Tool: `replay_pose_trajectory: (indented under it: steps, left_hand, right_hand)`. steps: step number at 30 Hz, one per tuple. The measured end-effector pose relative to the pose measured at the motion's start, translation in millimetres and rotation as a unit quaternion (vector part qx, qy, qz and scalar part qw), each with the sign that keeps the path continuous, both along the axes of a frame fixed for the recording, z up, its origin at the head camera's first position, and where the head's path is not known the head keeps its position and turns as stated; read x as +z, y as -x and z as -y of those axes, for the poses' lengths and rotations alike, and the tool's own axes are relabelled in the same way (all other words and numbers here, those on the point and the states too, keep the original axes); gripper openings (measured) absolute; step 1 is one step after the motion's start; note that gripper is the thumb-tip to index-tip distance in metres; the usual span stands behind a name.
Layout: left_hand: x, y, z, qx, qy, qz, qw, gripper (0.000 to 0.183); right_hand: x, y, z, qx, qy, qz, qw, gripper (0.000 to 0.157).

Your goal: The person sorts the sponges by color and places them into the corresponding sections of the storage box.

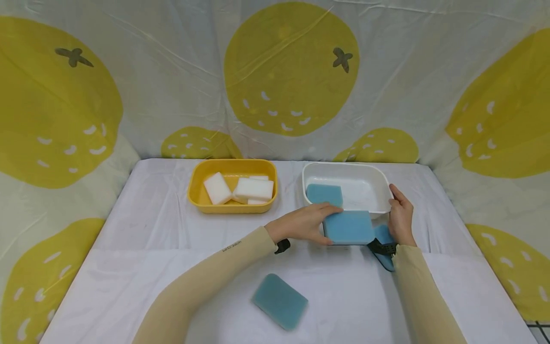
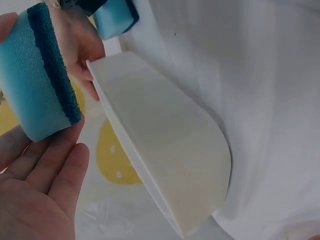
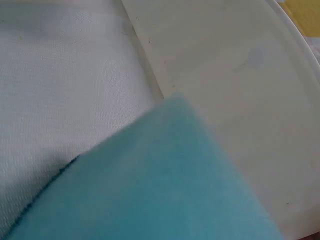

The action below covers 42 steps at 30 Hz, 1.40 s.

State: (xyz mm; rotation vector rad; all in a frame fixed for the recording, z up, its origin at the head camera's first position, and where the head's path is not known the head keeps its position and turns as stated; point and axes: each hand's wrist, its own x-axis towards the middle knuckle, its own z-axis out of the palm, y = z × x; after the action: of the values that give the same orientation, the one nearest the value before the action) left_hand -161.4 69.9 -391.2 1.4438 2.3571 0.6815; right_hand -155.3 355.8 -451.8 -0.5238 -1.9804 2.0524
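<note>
Left hand pinches blue sponge, fingers spread across it; right hand grips white tray edge.

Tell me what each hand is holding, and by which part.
In the head view, the left hand holds a blue sponge by its left end; the right hand grips the white basin by the rim at its right end.

Before me, diffuse light casts soft shadows on the flat white fabric tablecloth; right wrist view: blue rectangular foam sponge blurred.
</note>
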Motion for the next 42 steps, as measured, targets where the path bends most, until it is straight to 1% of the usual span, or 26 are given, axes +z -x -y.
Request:
replay_pose_trajectory:
  steps: [3, 9, 15, 18, 23, 27, 30, 35, 42]
  left_hand:
    - [3.9, 8.5, 0.4, 0.016, -0.005, -0.001, 0.9999, 0.078]
    - [9.0, 25.8, -0.3, 0.046, -0.013, 0.007, 0.9988, 0.078]
    - [10.9, 45.2, -6.4, 0.058, -0.024, -0.001, 0.9980, 0.078]
    - [15.5, 53.2, -11.0, 0.063, -0.021, -0.004, 0.9978, 0.078]
    - [23.3, 64.4, -19.9, 0.075, -0.006, 0.007, 0.9971, 0.079]
    - [26.8, 70.3, -25.9, 0.080, 0.000, 0.009, 0.9968, 0.079]
    - [26.8, 73.6, -28.8, 0.081, -0.001, 0.009, 0.9967, 0.079]
    - [23.0, 77.4, -31.5, 0.083, -0.006, 0.018, 0.9964, 0.079]
    - [15.2, 80.9, -37.1, 0.095, -0.002, 0.025, 0.9952, 0.079]
  right_hand:
    - [0.0, -0.5, -0.2, 0.001, -0.009, 0.006, 1.000, 0.051]
    - [-0.2, -0.1, -0.7, -0.003, 0.004, 0.004, 1.000, 0.051]
    - [0.7, -0.1, -0.6, -0.003, 0.002, 0.012, 1.000, 0.051]
    - [1.0, -0.2, 0.2, -0.002, 0.002, 0.013, 1.000, 0.050]
    - [2.1, -1.3, 1.1, -0.002, -0.001, 0.012, 1.000, 0.051]
    - [2.3, -1.6, 0.9, 0.000, -0.004, 0.011, 1.000, 0.051]
    - [1.7, -1.3, 0.8, 0.002, -0.003, 0.010, 1.000, 0.051]
    - [0.5, -1.0, 0.3, -0.002, -0.013, 0.005, 1.000, 0.051]
    - [-0.2, -0.8, 1.3, -0.002, -0.018, 0.003, 1.000, 0.051]
